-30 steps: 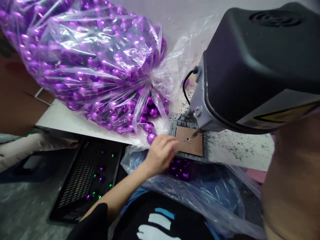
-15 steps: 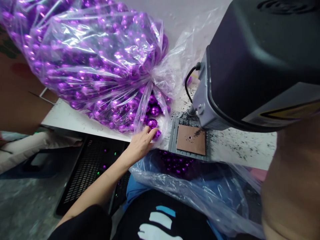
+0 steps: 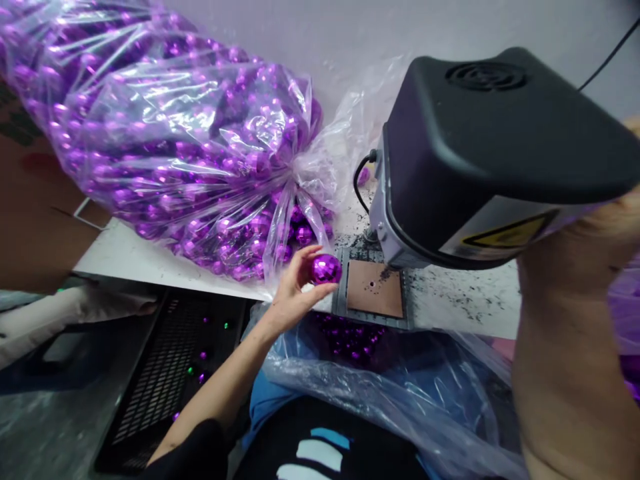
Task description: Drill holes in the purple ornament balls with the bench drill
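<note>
Between the thumb and fingers of my left hand (image 3: 297,287) is a shiny purple faceted ball (image 3: 327,269), just left of a drill press base. On that base (image 3: 341,293) lies a square brown plate (image 3: 374,288) with a small hole in its middle. The machine's black housing (image 3: 480,147), with a yellow warning label, overhangs the plate from the right. My right hand (image 3: 613,217) is raised at the housing's far right side, its fingers mostly hidden behind it. A clear plastic bag (image 3: 180,147) full of purple balls spreads left of the machine, gathered at its neck.
Dark shavings (image 3: 450,297) litter the white table around the base. A clear bag (image 3: 350,380) with purple balls sits across my lap. Below left is a black crate (image 3: 155,373) with small balls. Another person's leg (image 3: 75,317) shows at far left.
My left hand has lifted a purple ball from beside the bag's opening and moved right, towards the brown plate. The view has shifted, showing more of the machine and my right hand.
</note>
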`<state>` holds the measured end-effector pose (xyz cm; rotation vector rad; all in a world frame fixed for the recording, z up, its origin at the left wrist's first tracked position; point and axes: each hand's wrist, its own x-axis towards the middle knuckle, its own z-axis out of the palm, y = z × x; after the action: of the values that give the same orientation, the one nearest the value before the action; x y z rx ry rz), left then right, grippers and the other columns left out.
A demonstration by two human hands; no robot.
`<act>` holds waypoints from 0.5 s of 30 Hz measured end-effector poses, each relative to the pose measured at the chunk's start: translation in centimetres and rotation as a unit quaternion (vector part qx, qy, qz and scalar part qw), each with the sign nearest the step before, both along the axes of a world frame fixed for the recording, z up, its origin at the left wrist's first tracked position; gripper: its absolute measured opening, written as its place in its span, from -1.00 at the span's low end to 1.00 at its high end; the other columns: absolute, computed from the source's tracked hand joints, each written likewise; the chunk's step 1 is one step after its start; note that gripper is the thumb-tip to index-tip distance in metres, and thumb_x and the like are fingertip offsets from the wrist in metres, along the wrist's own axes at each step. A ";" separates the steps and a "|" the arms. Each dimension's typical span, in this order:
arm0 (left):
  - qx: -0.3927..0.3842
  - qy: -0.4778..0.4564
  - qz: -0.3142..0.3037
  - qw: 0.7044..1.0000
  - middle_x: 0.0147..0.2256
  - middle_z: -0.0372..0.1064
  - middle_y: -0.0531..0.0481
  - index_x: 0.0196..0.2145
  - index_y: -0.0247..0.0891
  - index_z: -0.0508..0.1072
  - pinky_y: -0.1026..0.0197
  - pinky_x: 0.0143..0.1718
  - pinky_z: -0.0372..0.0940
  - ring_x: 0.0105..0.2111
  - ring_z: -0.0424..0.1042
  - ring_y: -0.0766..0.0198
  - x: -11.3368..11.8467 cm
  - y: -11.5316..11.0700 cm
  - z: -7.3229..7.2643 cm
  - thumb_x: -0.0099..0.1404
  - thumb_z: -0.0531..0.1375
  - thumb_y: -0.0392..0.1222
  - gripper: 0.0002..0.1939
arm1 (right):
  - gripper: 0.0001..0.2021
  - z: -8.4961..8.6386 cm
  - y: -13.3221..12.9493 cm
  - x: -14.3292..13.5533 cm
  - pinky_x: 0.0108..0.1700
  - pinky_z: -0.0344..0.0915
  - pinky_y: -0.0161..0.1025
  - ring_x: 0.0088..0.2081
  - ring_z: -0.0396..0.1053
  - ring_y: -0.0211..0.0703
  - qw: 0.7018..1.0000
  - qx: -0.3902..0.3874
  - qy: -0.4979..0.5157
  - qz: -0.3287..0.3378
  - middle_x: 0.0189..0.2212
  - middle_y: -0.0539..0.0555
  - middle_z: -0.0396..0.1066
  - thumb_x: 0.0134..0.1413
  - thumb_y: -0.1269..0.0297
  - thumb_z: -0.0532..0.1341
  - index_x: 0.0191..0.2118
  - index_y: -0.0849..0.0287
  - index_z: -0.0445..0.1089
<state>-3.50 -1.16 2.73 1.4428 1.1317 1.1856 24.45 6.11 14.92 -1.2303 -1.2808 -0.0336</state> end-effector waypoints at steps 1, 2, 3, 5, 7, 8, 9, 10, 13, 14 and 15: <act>-0.018 -0.022 -0.026 0.999 0.00 0.39 -0.11 0.15 -0.14 0.25 0.11 -0.05 0.41 -0.09 0.48 0.17 1.0 -0.2 -0.1 0.15 0.39 -0.05 -0.34 | -0.50 0.3 -0.2 -0.3 -0.32 -0.11 -0.28 -0.45 -0.05 -0.59 1.000 0.008 -0.022 -0.009 -0.57 -0.07 -0.05 0.19 -0.09 -0.01 -0.47 0.33 0.19; -0.036 -0.030 -0.046 0.998 -0.01 0.41 -0.10 0.14 -0.15 0.28 0.10 -0.04 0.41 -0.09 0.49 0.17 1.9 -0.3 -0.3 0.14 0.39 -0.04 -0.35 | -0.50 0.5 -0.4 -0.5 -0.34 -0.14 -0.28 -0.46 -0.07 -0.59 0.999 0.010 -0.040 -0.017 -0.58 -0.08 -0.06 0.20 -0.08 -0.03 -0.47 0.33 0.19; -0.051 -0.028 -0.060 0.997 -0.02 0.43 -0.09 0.12 -0.16 0.30 0.09 -0.04 0.41 -0.10 0.49 0.16 2.8 -0.3 -0.7 0.14 0.39 -0.03 -0.36 | -0.50 0.6 -0.5 -0.6 -0.35 -0.15 -0.30 -0.47 -0.07 -0.60 0.999 0.010 -0.049 -0.022 -0.59 -0.08 -0.06 0.20 -0.07 -0.04 -0.47 0.33 0.19; -0.065 0.006 -0.068 0.996 -0.07 0.47 -0.07 0.09 -0.19 0.35 0.08 -0.04 0.40 -0.13 0.49 0.16 4.2 -0.1 -1.8 0.12 0.40 -0.02 -0.39 | -0.52 0.8 -0.8 -0.9 -0.36 -0.13 -0.34 -0.48 -0.05 -0.60 0.999 0.003 -0.048 -0.018 -0.60 -0.09 -0.03 0.22 -0.06 -0.03 -0.46 0.33 0.19; -0.059 0.057 -0.060 0.995 -0.09 0.49 -0.06 0.06 -0.21 0.39 0.07 -0.03 0.39 -0.13 0.49 0.15 5.2 0.4 -2.9 0.10 0.41 -0.02 -0.40 | -0.51 0.8 -0.9 -1.0 -0.36 -0.12 -0.36 -0.48 -0.04 -0.59 0.999 -0.006 -0.048 -0.004 -0.61 -0.09 -0.02 0.22 -0.07 -0.04 -0.44 0.32 0.19; -0.052 0.077 -0.053 0.994 -0.08 0.49 -0.07 0.06 -0.21 0.40 0.06 -0.01 0.38 -0.12 0.49 0.14 5.5 0.7 -3.4 0.10 0.41 -0.03 -0.41 | -0.49 0.8 -0.9 -1.0 -0.36 -0.12 -0.37 -0.48 -0.04 -0.59 0.999 -0.008 -0.051 0.001 -0.61 -0.09 -0.02 0.22 -0.10 -0.06 -0.44 0.32 0.18; -0.044 0.091 -0.046 0.994 -0.07 0.49 -0.07 0.05 -0.21 0.41 0.05 0.02 0.36 -0.10 0.48 0.13 5.7 1.0 -3.9 0.10 0.41 -0.04 -0.42 | -0.47 0.8 -1.0 -1.0 -0.36 -0.12 -0.38 -0.48 -0.04 -0.59 0.998 -0.008 -0.055 0.005 -0.61 -0.09 -0.02 0.21 -0.14 -0.08 -0.44 0.32 0.18; -0.037 0.102 -0.039 0.993 -0.06 0.49 -0.08 0.05 -0.21 0.42 0.04 0.04 0.34 -0.08 0.48 0.12 5.9 1.2 -4.3 0.11 0.41 -0.05 -0.43 | -0.44 0.8 -1.0 -1.0 -0.36 -0.12 -0.38 -0.49 -0.05 -0.59 0.998 -0.005 -0.058 0.007 -0.61 -0.10 -0.02 0.19 -0.18 -0.11 -0.44 0.32 0.17; -0.020 0.135 -0.012 0.991 -0.05 0.49 -0.09 0.03 -0.19 0.46 0.00 0.07 0.31 -0.04 0.46 0.09 6.1 2.0 -5.2 0.11 0.41 -0.06 -0.46 | -0.37 0.7 -0.9 -1.0 -0.39 -0.14 -0.38 -0.50 -0.09 -0.58 0.998 0.012 -0.055 0.018 -0.61 -0.09 -0.05 0.15 -0.28 -0.16 -0.45 0.31 0.14; -0.018 0.147 -0.001 0.989 -0.07 0.49 -0.09 0.03 -0.19 0.46 0.00 0.07 0.31 -0.05 0.45 0.09 6.1 2.2 -5.4 0.11 0.40 -0.05 -0.47 | -0.36 0.7 -0.8 -1.0 -0.40 -0.14 -0.38 -0.51 -0.09 -0.57 0.998 0.017 -0.053 0.022 -0.61 -0.09 -0.05 0.13 -0.31 -0.15 -0.45 0.30 0.13; -0.018 0.154 0.007 0.988 -0.08 0.49 -0.09 0.02 -0.19 0.47 -0.01 0.06 0.31 -0.06 0.45 0.08 6.1 2.4 -5.6 0.11 0.40 -0.04 -0.48 | -0.35 0.7 -0.8 -1.0 -0.41 -0.14 -0.39 -0.51 -0.10 -0.57 0.998 0.020 -0.051 0.027 -0.61 -0.09 -0.06 0.11 -0.33 -0.14 -0.45 0.30 0.12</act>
<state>2.59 1.27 -2.85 1.6297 1.3678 0.9664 23.42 5.30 15.65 -1.1719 -1.3960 -0.0829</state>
